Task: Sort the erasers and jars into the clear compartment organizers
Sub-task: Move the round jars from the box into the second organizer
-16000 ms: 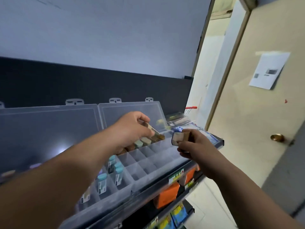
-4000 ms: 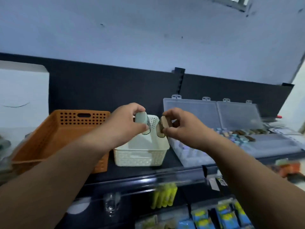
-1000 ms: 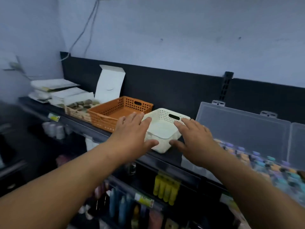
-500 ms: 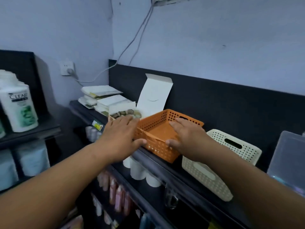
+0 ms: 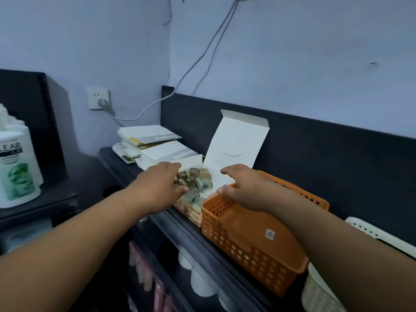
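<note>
Brown & grey-green erasers [image 5: 195,182] lie loose in open cardboard box [image 5: 189,208] on shelf [image 5: 171,224], just left of orange basket [image 5: 247,244]. Left hand [image 5: 161,186] reaches over them, fingers near straight, nothing held; right hand [image 5: 244,188] hovers at box's right side, fingers relaxed, empty. Step: prob. picking erasers from box. Nxt: pinch a few, lift clear w/o snagging lid flap [image 5: 236,143]; organizers not in view.

An orange perforated basket [image 5: 247,251] is placed on the black shelf [image 5: 177,226], and a white basket [image 5: 319,291] is seen just beside it. A stack of papers [image 5: 148,140] is laid near the corner. A white cable [image 5: 202,55] is plugged into the wall socket [image 5: 98,99]. A white shampoo bottle [image 5: 15,167] is seen far left.
</note>
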A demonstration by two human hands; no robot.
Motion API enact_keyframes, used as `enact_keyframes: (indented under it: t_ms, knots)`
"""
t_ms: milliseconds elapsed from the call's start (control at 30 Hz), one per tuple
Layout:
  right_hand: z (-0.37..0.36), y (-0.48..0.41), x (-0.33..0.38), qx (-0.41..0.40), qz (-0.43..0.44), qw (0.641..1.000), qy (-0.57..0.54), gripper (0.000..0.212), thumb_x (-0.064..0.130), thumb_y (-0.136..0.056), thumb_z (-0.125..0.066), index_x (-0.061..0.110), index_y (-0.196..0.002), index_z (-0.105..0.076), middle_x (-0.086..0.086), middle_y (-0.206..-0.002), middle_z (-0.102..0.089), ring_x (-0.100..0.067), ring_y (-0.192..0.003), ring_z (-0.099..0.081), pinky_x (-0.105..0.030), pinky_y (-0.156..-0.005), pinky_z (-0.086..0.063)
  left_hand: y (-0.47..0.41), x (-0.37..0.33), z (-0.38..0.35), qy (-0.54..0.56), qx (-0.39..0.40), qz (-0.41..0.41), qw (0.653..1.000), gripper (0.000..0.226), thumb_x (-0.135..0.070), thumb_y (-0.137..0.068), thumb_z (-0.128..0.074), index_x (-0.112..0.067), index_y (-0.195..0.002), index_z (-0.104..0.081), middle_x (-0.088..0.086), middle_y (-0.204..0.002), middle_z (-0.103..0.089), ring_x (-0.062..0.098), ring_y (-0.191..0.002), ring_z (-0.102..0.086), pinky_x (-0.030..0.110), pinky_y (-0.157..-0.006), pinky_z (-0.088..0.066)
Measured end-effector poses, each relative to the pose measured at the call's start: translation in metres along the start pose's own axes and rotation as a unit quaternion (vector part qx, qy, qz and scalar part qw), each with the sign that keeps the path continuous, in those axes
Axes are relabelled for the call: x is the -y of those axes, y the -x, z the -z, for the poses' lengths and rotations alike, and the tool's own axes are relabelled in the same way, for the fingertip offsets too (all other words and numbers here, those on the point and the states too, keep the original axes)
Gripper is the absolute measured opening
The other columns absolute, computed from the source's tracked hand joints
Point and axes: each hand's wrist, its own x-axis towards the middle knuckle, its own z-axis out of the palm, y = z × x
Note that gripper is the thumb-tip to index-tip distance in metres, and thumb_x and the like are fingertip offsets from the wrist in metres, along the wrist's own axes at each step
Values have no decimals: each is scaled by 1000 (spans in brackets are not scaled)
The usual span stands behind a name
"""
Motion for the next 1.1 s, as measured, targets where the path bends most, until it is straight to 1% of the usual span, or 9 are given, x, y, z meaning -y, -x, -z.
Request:
enact_keyframes:
  t_ms: [200,300,400,600,700,800,867,967,1100]
  knots:
    - [-17,-79,15,16,-45,999,7,58,45,-94,-55,24,-145,-37,0,-149,-38,-20,-132,-40,-34,-104,-36,-86,40,-20,17,61,-55,996,68,-46,-91,-55,-22,-148,-27,3,-150,-34,22,-133,-38,36,-107,-35]
    - [-27,-115,17,37,-82,996,20,58,45,-92,-57,22,-143,-41,-2,-144,-44,-22,-128,-44,-36,-103,-39,-125,56,-25,18,84,-95,992,59,-43,-91,-55,-24,-143,-35,1,-146,-40,21,-129,-43,35,-104,-37]
    - [-36,-146,16,61,-115,991,37,58,42,-92,-58,22,-143,-40,-4,-143,-45,-22,-127,-45,-34,-100,-40,-159,67,-33,33,101,-136,985,49,-41,-92,-54,-25,-137,-42,0,-142,-45,19,-125,-46,35,-102,-39]
    - [-61,-185,15,113,-157,980,46,51,40,-89,-62,22,-135,-49,-5,-133,-55,-23,-118,-53,-32,-93,-43,-209,71,-63,37,148,-211,966,28,-32,-92,-51,-27,-120,-52,1,-121,-58,20,-107,-54,29,-84,-42]
    - [-71,-193,13,135,-172,975,43,49,39,-90,-60,21,-135,-50,-5,-130,-58,-24,-115,-55,-29,-90,-43,-223,67,-74,30,169,-249,953,26,-26,-89,-50,-22,-114,-57,3,-115,-59,22,-104,-56,32,-85,-46]
    - [-73,-192,6,110,-189,975,31,49,32,-86,-65,21,-131,-51,-5,-127,-60,-24,-113,-57,-29,-90,-46,-231,61,-84,24,191,-279,941,26,-19,-86,-50,-21,-111,-59,3,-116,-60,22,-103,-56,31,-83,-47]
    - [-67,-188,1,81,-203,976,16,48,28,-84,-67,23,-129,-51,-2,-122,-62,-22,-109,-57,-29,-86,-47,-238,58,-90,21,202,-287,936,35,-15,-83,-53,-23,-116,-59,3,-121,-58,22,-106,-55,31,-84,-47]
    - [-55,-178,-6,41,-222,974,-11,46,29,-83,-68,27,-125,-49,2,-110,-61,-18,-97,-57,-29,-78,-48,-247,55,-97,24,213,-287,934,46,-8,-78,-53,-25,-120,-59,1,-125,-56,22,-105,-56,33,-87,-50]
    - [-44,-160,-13,0,-252,966,-56,45,29,-83,-70,31,-123,-49,10,-97,-55,-8,-81,-55,-21,-62,-45,-254,49,-103,11,206,-296,933,38,-4,-77,-52,-19,-111,-62,3,-116,-55,22,-100,-55,33,-85,-50]
